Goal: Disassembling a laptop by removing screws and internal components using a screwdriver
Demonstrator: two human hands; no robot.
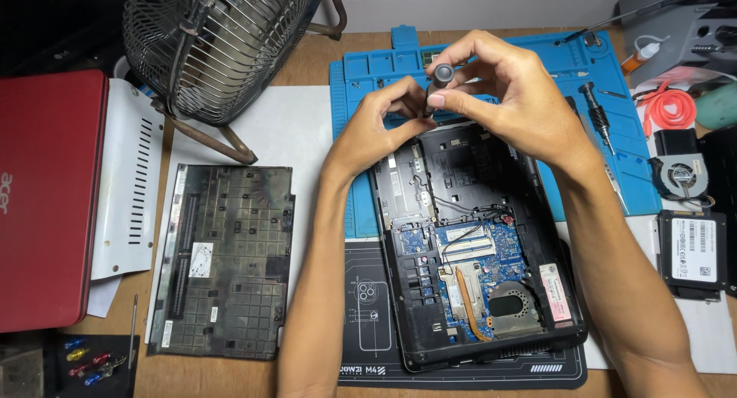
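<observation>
Right hand [510, 99] pinching screwdriver [440, 83] cap, left hand [380, 129] fingers closed round its shaft, upright over opened laptop [476, 248] far edge. Best kept vertical, tip seated, pressing lightly while turning.

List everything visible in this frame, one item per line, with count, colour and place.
Opened laptop: 1, black with blue board, centre.
Screwdriver: 1, dark grey, upright in both hands.
Bottom cover: 1, black, left of laptop.
Closed laptop: 1, red, far left.
Fan: 1, grey metal, top left.
Work mat: 1, blue, under laptop's far end.
Black mat: 1, beneath laptop's near end.
Cooling fan: 1, black, right edge.
Drive: 1, black with white label, right.
Second screwdriver: 1, dark, on blue mat.
Left hand: 1, at the screwdriver's shaft.
Right hand: 1, gripping the screwdriver's cap.
</observation>
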